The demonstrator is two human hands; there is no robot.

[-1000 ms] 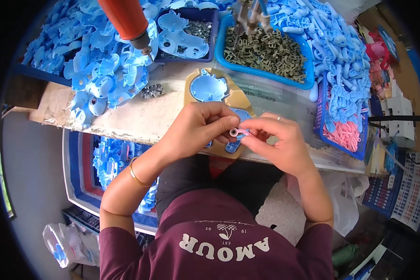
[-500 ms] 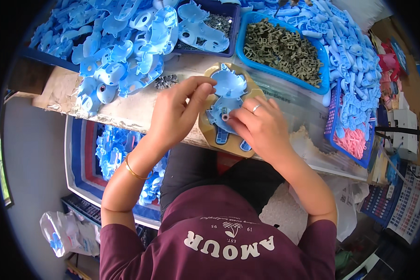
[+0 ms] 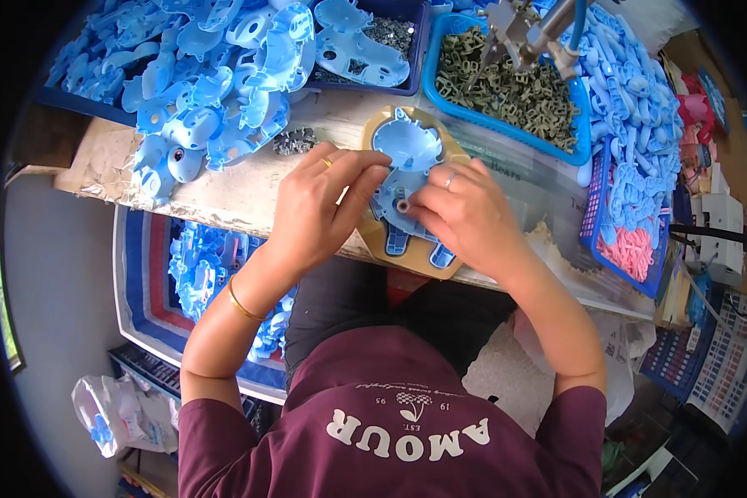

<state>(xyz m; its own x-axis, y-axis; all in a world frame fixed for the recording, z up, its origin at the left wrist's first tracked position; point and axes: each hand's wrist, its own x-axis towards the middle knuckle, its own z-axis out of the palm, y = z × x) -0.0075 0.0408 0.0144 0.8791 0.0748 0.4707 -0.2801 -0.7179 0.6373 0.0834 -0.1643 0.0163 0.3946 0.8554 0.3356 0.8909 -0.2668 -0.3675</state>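
A light blue plastic toy shell (image 3: 408, 143), its hollow side up, lies in a tan shaped holder (image 3: 449, 151) on the table. A small pinkish ring-shaped part (image 3: 402, 206) sits in the shell's lower section. My left hand (image 3: 328, 195) is at the shell's left edge, thumb and fingertips pinched together; what they hold, if anything, is too small to make out. My right hand (image 3: 465, 212) reaches over the shell's right side, its fingers closed and bent down close to the ring. Its fingertips are partly hidden, so I cannot tell whether they grip anything.
Beyond the holder stand a blue tray (image 3: 506, 112) of olive-brown clips and a dark bin (image 3: 382, 50) of small metal parts. Blue shells (image 3: 199, 124) are heaped at the left, long blue pieces (image 3: 631, 124) at the right. A metal tool (image 3: 527, 37) hangs over the tray.
My left hand has shifted slightly right and down. My right hand stays by the ring, moving only slightly. The metal tool has come further into view above the tray.
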